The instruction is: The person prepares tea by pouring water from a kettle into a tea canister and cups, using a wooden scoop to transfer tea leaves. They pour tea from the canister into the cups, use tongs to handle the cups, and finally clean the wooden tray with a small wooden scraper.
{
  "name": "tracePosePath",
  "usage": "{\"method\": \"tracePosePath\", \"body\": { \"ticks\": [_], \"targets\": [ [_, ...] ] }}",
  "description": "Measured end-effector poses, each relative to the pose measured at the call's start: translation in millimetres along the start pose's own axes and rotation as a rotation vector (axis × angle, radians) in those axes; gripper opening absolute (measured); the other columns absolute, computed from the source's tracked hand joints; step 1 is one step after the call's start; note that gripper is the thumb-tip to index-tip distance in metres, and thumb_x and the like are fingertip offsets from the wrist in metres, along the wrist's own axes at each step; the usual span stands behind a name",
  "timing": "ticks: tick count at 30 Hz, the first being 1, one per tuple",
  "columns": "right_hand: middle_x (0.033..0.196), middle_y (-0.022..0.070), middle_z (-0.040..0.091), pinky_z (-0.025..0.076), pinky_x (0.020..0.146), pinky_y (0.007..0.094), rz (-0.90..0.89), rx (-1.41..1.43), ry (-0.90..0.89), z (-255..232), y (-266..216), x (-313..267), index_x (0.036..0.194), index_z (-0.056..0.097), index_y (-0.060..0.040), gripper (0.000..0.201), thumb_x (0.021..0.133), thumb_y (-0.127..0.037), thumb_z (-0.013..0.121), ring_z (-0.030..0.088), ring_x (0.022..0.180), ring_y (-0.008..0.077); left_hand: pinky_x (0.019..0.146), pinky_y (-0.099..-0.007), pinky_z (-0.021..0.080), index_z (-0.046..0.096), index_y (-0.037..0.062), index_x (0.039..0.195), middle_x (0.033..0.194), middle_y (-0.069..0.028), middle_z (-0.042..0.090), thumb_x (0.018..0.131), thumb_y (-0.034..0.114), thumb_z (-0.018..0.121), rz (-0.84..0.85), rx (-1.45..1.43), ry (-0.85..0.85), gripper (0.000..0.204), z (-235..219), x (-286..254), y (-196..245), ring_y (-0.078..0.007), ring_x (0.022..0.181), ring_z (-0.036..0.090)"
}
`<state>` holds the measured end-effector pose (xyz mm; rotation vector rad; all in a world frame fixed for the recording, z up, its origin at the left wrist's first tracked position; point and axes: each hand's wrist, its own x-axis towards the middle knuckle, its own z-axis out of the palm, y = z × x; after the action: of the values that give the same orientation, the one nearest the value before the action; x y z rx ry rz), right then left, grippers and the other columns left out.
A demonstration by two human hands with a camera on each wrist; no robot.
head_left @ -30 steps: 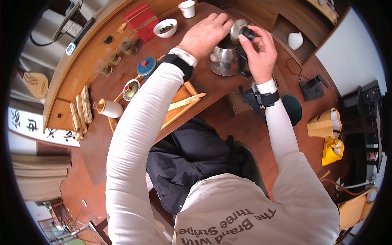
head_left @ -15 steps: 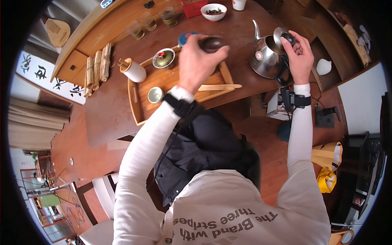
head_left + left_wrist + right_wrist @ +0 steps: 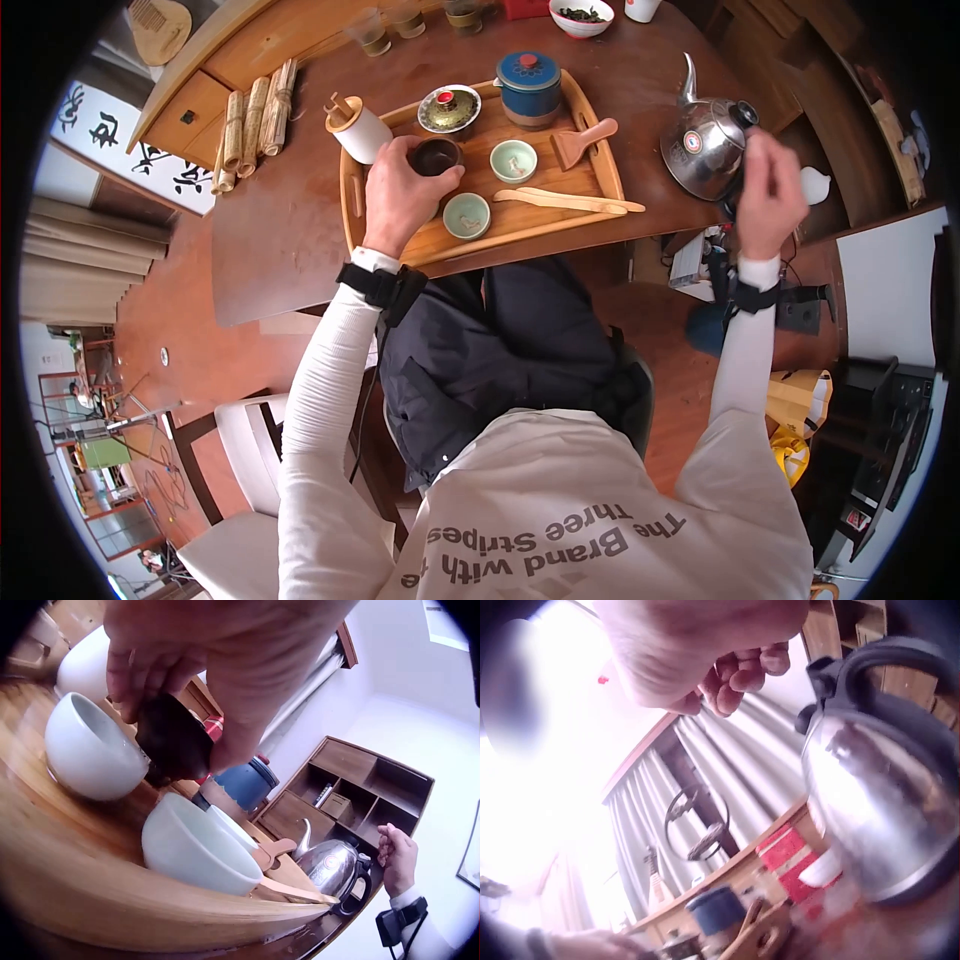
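Note:
My left hand [image 3: 398, 198] pinches a dark cup [image 3: 437, 156] between thumb and fingers above the wooden tray [image 3: 352, 205]. Beside it stand two pale green cups [image 3: 467, 216] [image 3: 514, 160]. In the left wrist view the dark cup [image 3: 172, 740] hangs tilted close to a pale cup [image 3: 94, 750] that my hand hides in the head view. My right hand [image 3: 770, 197] is just right of the steel kettle [image 3: 703, 150], whose black-knobbed lid [image 3: 743, 113] is on. In the right wrist view its fingers [image 3: 731, 686] hang loosely curled, holding nothing, apart from the kettle [image 3: 885, 802].
On the tray are a blue lidded pot [image 3: 529, 92], a lidded bowl [image 3: 449, 110], a tan scoop [image 3: 583, 143], wooden tongs [image 3: 565, 202] and a white utensil holder [image 3: 362, 135]. Behind are glasses [image 3: 407, 18] and a bowl of leaves [image 3: 581, 16]. Rolled bamboo [image 3: 255, 125] lies left.
My left hand has moved from the kettle leftward over the tray with the dark cup. The lid, earlier in my right hand, sits on the kettle, and that hand has let go.

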<state>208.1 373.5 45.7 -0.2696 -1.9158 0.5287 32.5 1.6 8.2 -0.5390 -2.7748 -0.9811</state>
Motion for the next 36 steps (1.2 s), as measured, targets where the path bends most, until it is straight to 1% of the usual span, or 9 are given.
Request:
{"method": "tracePosePath", "body": {
  "ticks": [3,5,13,15,17,19,23,26,36],
  "targets": [
    [0.08,0.0066,0.068,0.047,0.064,0.0274,0.027,0.203,-0.227,19,-14,-54,0.1,0.075,-0.0003,0.014,0.099,-0.012,0.067,0.057,0.069,0.0106,0.094,-0.0422,0.053,0.069,-0.0059,0.112,0.107,-0.0206,0.07,0.069,0.032,0.087,-0.034,-0.024,-0.025,0.06,10,3,-1,-0.035,0.105,0.067],
    [0.076,0.0075,0.067,0.048,0.066,0.0289,0.239,0.191,-0.34,29,-17,-73,0.098,0.073,0.0011,0.019,0.102,-0.015,0.064,0.058,0.069,0.0119,0.094,-0.0423,0.053,0.069,-0.006,0.113,0.108,-0.0207,0.07,0.068,0.032,0.087,-0.046,-0.023,-0.038,0.061,14,5,-1,-0.0348,0.106,0.067],
    [0.076,0.004,0.063,0.048,0.07,0.029,0.472,0.237,-0.348,67,27,-105,0.092,0.069,-0.0005,0.03,0.107,-0.024,0.057,0.055,0.073,0.0095,0.092,-0.0431,0.053,0.069,-0.005,0.112,0.106,-0.0206,0.07,0.068,0.028,0.087,-0.039,-0.115,0.062,0.058,-1,-1,8,-0.0352,0.101,0.067],
    [0.069,-0.0059,0.045,0.035,0.058,0.0229,0.323,0.214,-0.285,71,26,-106,0.09,0.069,-0.0023,0.032,0.108,-0.025,0.055,0.04,0.065,0.0045,0.092,-0.0421,0.054,0.068,-0.0049,0.114,0.107,-0.0207,0.07,0.069,0.026,0.087,-0.055,-0.102,0.105,0.058,-12,-8,0,-0.0345,0.102,0.067],
    [0.068,-0.0054,0.045,0.035,0.058,0.0236,0.311,0.2,-0.279,73,25,-107,0.09,0.069,-0.0015,0.033,0.108,-0.026,0.056,0.041,0.065,0.0051,0.093,-0.0394,0.054,0.067,-0.0057,0.117,0.11,-0.0211,0.07,0.069,0.025,0.087,-0.079,-0.194,0.145,0.06,-33,-19,-5,-0.0322,0.104,0.069],
    [0.079,0.0079,0.068,0.051,0.075,0.0302,0.379,0.134,-0.331,69,25,-107,0.094,0.07,0.0,0.03,0.106,-0.024,0.056,0.061,0.076,0.0114,0.093,-0.033,0.053,0.066,-0.0068,0.122,0.11,-0.0151,0.073,0.076,0.024,0.086,-0.102,-0.164,0.168,0.059,-53,-29,-20,-0.0205,0.102,0.069],
    [0.079,0.0103,0.07,0.052,0.074,0.0315,0.375,0.072,-0.33,72,23,-109,0.096,0.071,0.0001,0.03,0.106,-0.025,0.056,0.063,0.075,0.0135,0.09,-0.0361,0.054,0.068,-0.0073,0.117,0.105,-0.0172,0.074,0.072,0.028,0.087,-0.257,-0.139,0.223,0.06,-86,-36,-70,-0.0239,0.1,0.07],
    [0.069,-0.0007,0.054,0.042,0.062,0.0251,0.297,0.1,-0.274,75,20,-109,0.092,0.069,-0.0002,0.033,0.107,-0.026,0.056,0.047,0.067,0.0062,0.088,-0.0339,0.055,0.068,-0.0075,0.118,0.105,-0.0163,0.075,0.076,0.027,0.085,-0.317,-0.055,0.219,0.057,-95,-34,-108,-0.0222,0.098,0.071],
    [0.083,0.013,0.07,0.053,0.075,0.0334,0.284,0.054,-0.303,74,17,-109,0.097,0.07,-0.0006,0.029,0.106,-0.024,0.057,0.066,0.074,0.019,0.089,-0.0372,0.055,0.068,-0.0076,0.12,0.104,-0.0195,0.075,0.075,0.037,0.087,-0.311,-0.029,0.209,0.066,-82,-18,-185,-0.0281,0.097,0.072]
  ]
}}
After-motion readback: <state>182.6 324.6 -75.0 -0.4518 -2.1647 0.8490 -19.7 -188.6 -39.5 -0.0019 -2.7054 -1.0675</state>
